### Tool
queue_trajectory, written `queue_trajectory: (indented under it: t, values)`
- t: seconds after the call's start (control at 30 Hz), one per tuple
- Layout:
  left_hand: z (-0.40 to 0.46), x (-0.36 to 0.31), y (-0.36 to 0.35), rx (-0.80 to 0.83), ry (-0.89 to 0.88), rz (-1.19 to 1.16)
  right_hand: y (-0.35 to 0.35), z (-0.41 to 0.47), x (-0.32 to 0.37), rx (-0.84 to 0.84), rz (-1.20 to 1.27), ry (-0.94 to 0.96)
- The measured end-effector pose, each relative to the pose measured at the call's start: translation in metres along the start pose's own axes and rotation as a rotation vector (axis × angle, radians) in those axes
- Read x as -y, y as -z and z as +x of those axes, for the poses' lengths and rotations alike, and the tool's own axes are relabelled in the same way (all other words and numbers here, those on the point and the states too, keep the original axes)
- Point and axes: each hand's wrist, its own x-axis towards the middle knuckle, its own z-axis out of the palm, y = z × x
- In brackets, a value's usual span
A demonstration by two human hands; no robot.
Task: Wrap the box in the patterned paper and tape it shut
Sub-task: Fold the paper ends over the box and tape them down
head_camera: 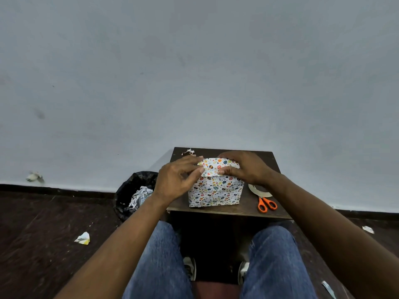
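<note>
Pale grey wall (194, 72) fills the upper view, meeting a dark floor (43, 244) at a black skirting. Against the wall stands a small dark wooden surface (248, 209), and the box (216, 190), covered in white patterned paper (212, 164) with coloured eggs and hearts, sits near its middle. Left of the box, down on the floor, a black-lined bin (127, 190) holds shredded paper. Denim-clad knees show below the box. Both hands work at the top of the box: the left hand (178, 180) has its fingers curled, pinching the folded paper flap at the box's top left edge, while the right hand (246, 167) curls over the top right corner, thumb and fingers clamped on the same flap. Just right of the box lies a roll of tape (259, 189), partly under the right wrist, with orange-handled scissors (266, 204) beside it. Crumpled paper scraps (83, 238) lie on the floor far left of the box
</note>
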Motion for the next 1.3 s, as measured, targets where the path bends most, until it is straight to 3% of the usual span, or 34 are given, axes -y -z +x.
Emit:
queue_trajectory:
  t: [0.17,0.4,0.87,1.3]
  values:
    - [0.017,0.001,0.012,0.142,0.021,0.151,0.000,0.000,0.001,0.010,0.012,-0.013]
    - [0.025,0.006,0.015,0.271,-0.018,0.186,0.001,0.002,-0.001,0.030,0.017,-0.007]
    - [0.086,-0.018,0.019,0.781,0.054,0.475,0.017,0.029,0.002,0.206,-0.185,0.007]
    - [0.079,-0.007,-0.001,0.864,0.142,0.360,0.017,0.032,0.004,0.283,-0.203,0.025]
